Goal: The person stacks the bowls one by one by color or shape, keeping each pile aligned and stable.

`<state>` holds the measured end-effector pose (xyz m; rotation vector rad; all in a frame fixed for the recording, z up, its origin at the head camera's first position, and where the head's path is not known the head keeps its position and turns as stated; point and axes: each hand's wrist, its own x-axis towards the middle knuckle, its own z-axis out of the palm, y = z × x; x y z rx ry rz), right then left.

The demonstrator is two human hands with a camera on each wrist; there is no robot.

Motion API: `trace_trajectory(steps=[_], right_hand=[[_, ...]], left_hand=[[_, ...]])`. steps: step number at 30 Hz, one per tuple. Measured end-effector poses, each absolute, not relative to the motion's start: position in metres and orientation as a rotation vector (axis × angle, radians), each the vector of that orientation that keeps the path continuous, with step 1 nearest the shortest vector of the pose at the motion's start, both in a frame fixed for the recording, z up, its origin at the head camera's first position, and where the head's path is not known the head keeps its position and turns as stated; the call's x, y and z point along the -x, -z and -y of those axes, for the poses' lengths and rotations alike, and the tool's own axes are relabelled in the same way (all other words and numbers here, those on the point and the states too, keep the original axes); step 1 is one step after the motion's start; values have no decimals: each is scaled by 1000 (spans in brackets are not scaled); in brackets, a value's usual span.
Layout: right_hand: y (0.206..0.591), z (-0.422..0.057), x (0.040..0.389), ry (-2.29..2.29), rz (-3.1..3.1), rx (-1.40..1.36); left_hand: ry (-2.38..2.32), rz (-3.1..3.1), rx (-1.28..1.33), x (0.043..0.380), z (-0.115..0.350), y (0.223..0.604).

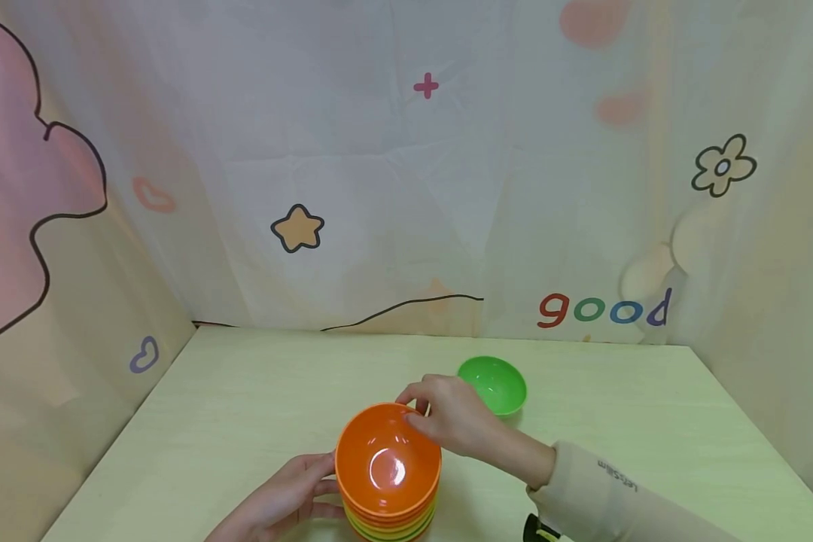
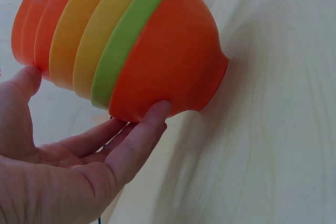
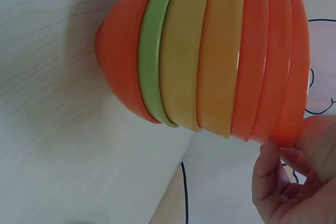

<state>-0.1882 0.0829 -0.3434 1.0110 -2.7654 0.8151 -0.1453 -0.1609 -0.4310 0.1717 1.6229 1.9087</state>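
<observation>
A stack of nested bowls stands near the table's front edge, its top orange bowl (image 1: pixel 388 448) facing up. My right hand (image 1: pixel 454 418) pinches the far right part of that bowl's rim between thumb and fingers. The left hand (image 1: pixel 287 493) rests against the stack's left side. In the left wrist view its extended fingers touch the bottom orange bowl (image 2: pixel 173 51), and the thumb lies against the upper orange bowls. Between them sit a green bowl (image 3: pixel 152 51) and yellow bowls (image 3: pixel 181 51), seen from the side in the right wrist view.
A separate green bowl (image 1: pixel 494 380) sits upright on the pale table (image 1: pixel 257 391), behind the right hand and forearm. A printed curtain (image 1: pixel 379 188) hangs along the table's back and sides.
</observation>
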Motion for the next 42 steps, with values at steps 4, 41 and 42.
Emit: trace_trajectory(steps=[4,41,42], right_hand=[[344,-83,188,-817,2780,-1012],[343,-81,187,-827,2801,-1027],[343,-81,187,-827,2801,-1026]], left_hand=[[-1909,-1628,-160,145,161,431],[-1897,-1623,-147,146,161,431],[-1898,-1624,-144,146,161,431]])
